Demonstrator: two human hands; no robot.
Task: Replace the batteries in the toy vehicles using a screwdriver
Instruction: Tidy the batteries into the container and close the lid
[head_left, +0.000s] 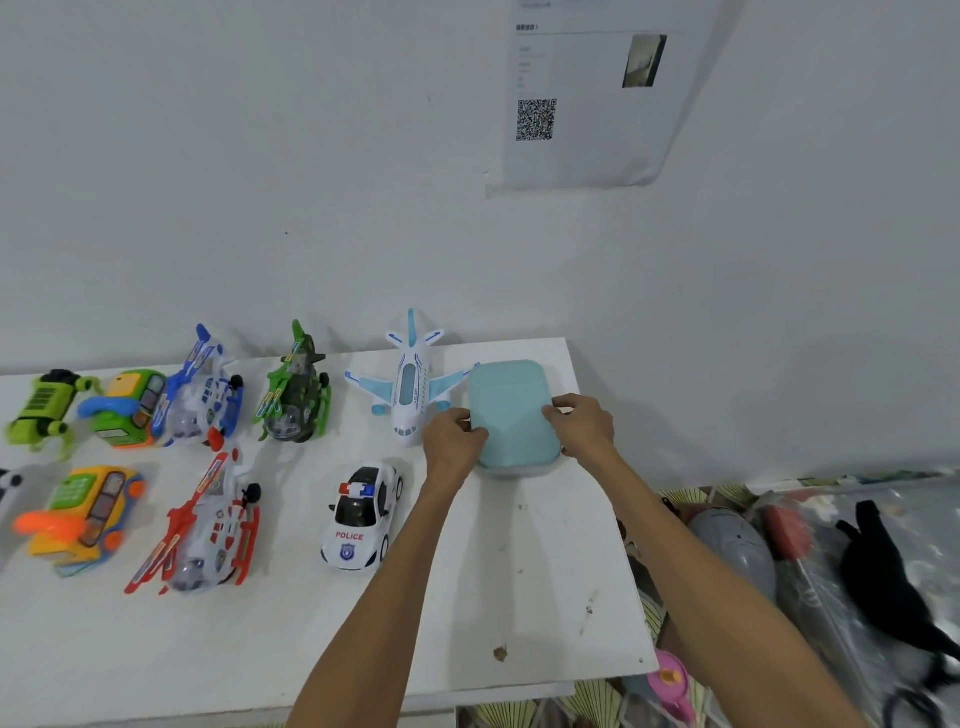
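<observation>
A light blue lidded box sits at the back right of the white table. My left hand grips its left edge and my right hand grips its right edge, thumbs on the lid. Left of the box lies a white and blue toy plane. A white police car stands in front of the plane. Farther left are a green helicopter, a blue helicopter and a red helicopter. No screwdriver or batteries show.
At the far left stand a green toy, a green-orange toy phone and a yellow-orange toy phone. Right of the table's edge the floor holds bags, a grey object and a pink item. A paper with a QR code hangs on the wall.
</observation>
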